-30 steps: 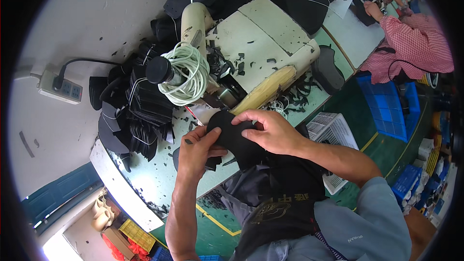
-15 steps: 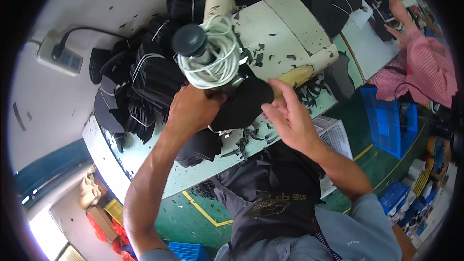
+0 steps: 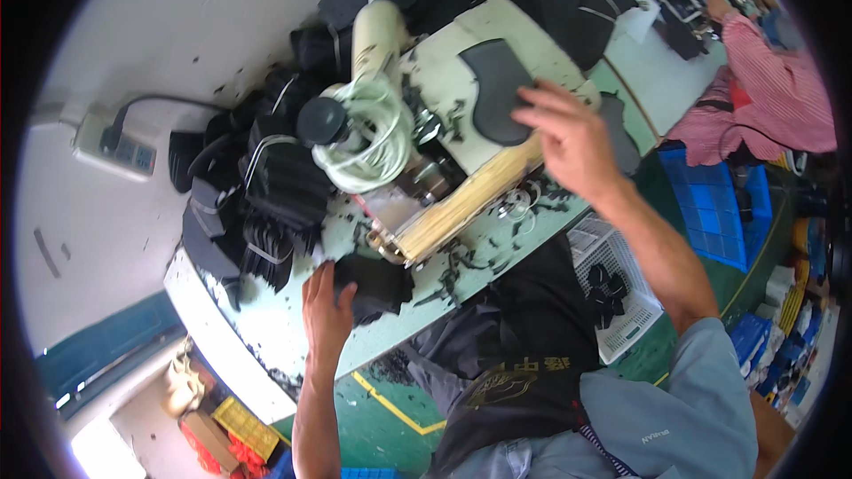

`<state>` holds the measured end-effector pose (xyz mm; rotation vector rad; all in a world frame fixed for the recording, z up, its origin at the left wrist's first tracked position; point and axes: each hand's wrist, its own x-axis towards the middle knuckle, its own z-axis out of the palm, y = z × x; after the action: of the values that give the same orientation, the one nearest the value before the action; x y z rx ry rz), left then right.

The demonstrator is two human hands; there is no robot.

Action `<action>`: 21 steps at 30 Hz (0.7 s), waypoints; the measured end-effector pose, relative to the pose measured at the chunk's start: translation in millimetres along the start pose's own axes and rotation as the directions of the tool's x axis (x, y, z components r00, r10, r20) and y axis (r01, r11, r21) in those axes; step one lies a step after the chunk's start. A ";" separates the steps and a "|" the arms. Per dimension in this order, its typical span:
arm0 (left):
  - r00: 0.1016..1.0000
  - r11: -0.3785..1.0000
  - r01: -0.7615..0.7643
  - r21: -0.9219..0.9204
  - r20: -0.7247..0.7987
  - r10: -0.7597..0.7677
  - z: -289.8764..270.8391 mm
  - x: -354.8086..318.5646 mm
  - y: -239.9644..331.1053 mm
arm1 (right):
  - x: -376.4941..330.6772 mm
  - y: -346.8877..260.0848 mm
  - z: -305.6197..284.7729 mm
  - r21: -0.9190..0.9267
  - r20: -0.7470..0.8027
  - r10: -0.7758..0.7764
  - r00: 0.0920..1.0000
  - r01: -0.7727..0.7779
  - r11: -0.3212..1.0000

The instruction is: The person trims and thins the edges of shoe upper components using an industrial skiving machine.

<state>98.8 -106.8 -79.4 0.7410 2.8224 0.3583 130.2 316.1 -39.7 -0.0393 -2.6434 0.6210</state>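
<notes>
On the cream bed of a machine [image 3: 461, 31] lies a dark grey piece of sheet material [image 3: 497, 93] with curved sides. My right hand [image 3: 572, 137] is over its right end, fingers stretched and apart; whether the fingertips touch it, I cannot tell. At the table's front left, my left hand [image 3: 327, 310] reaches the left side of a small stack of black cut pieces [image 3: 377, 284], thumb apart from the fingers. A bundle of pale cable [image 3: 364, 142] hangs by a black round knob [image 3: 323, 121] on the machine, above a worn yellowish front edge [image 3: 470, 200].
Tied bundles of black pieces [image 3: 284, 182] crowd the left and back of the table. Black offcuts [image 3: 461, 257] litter its front edge. A white basket [image 3: 621, 288] stands below on the right, near a blue crate [image 3: 714, 213]. A person in a pink sleeve [image 3: 763, 58] works at the far right.
The dark piece has passed from under the knob and cable to the machine bed. My left hand has come down to the small stack; my right hand has moved up and right.
</notes>
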 end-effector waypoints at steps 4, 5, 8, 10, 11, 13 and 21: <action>0.999 0.991 0.044 -0.124 -0.022 -0.047 -11.5 -19.2 6.4 | -11.4 -27.2 -5.1 0.178 -0.137 -0.011 0.991 0.035 0.983; 0.998 0.995 0.006 -0.098 -0.064 -0.012 -9.9 -19.7 10.1 | -13.1 -29.1 -2.1 0.228 -0.150 -0.004 0.989 0.038 0.973; 0.985 0.984 0.011 -0.177 -0.169 -0.041 4.5 -19.8 13.9 | -17.5 -34.5 2.0 0.258 -0.152 0.031 0.988 0.009 0.966; 0.979 0.988 -0.060 -0.141 -0.204 0.030 0.8 -18.6 4.5 | -17.2 -39.5 3.1 0.294 -0.154 0.037 0.987 0.010 0.956; 0.967 0.987 -0.130 -0.099 -0.232 0.104 -5.7 -14.4 3.5 | -17.0 -39.3 -0.7 0.297 -0.152 0.041 0.988 0.006 0.955; 0.945 0.822 0.304 -0.481 0.264 -0.195 -40.6 -12.6 8.8 | -19.3 -47.0 -8.6 0.361 -0.120 -0.011 0.993 0.054 0.931; 0.968 0.638 0.206 -0.742 0.251 -0.021 -48.5 79.1 74.9 | -7.4 -88.8 14.5 0.451 0.310 -0.084 0.947 -0.069 0.890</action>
<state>52.9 -12.5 -22.5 0.3597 2.1457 1.2601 137.0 229.3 -16.0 0.2312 -2.7187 1.3350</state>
